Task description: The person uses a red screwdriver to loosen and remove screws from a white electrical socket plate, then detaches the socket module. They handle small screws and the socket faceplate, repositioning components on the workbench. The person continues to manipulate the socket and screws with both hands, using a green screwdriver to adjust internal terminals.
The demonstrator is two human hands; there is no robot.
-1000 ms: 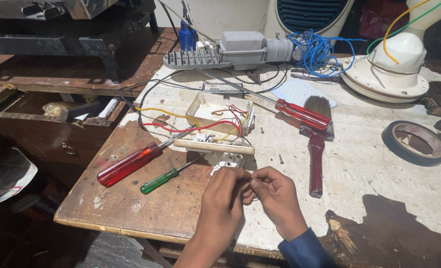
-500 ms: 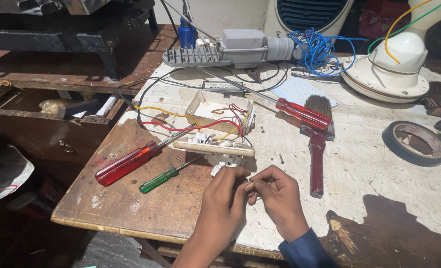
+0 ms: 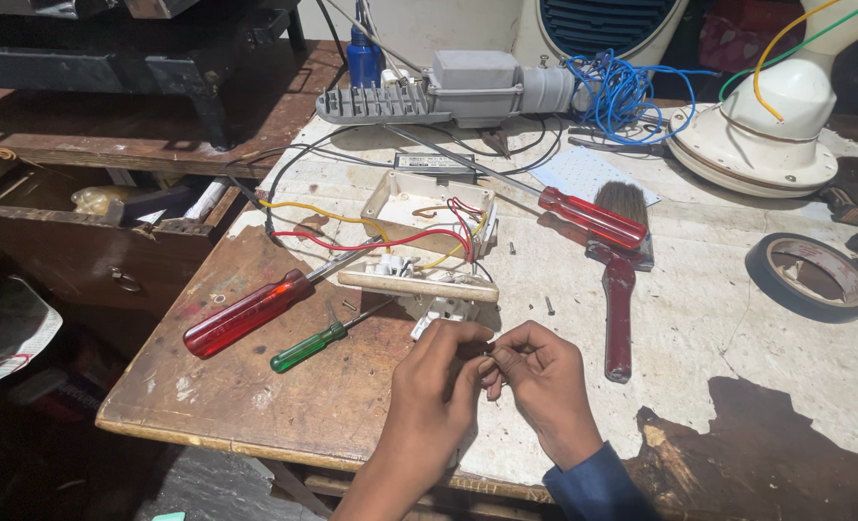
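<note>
My left hand (image 3: 436, 374) and my right hand (image 3: 541, 382) meet fingertip to fingertip near the table's front edge, pinching a very small part between them; the part is too small to make out. Just beyond the fingers lies a white electrical socket piece (image 3: 442, 311) under a cream switch plate (image 3: 419, 284), with red and yellow wires (image 3: 371, 243) running to an open cream box (image 3: 419, 201). A small green screwdriver (image 3: 315, 346) and a large red-handled screwdriver (image 3: 246, 313) lie to the left of my hands.
A red-handled paintbrush (image 3: 619, 289) and another red screwdriver (image 3: 591, 216) lie to the right. A tape roll (image 3: 810, 277), a white fan base (image 3: 767, 135), a grey lamp housing (image 3: 448, 92) and blue wire (image 3: 617, 92) sit further back. An open drawer (image 3: 91, 241) is at left. Loose screws (image 3: 549, 307) dot the table.
The view has shifted slightly; my hands stay together at the same spot, fingers working on the small part. Nothing on the table has moved.
</note>
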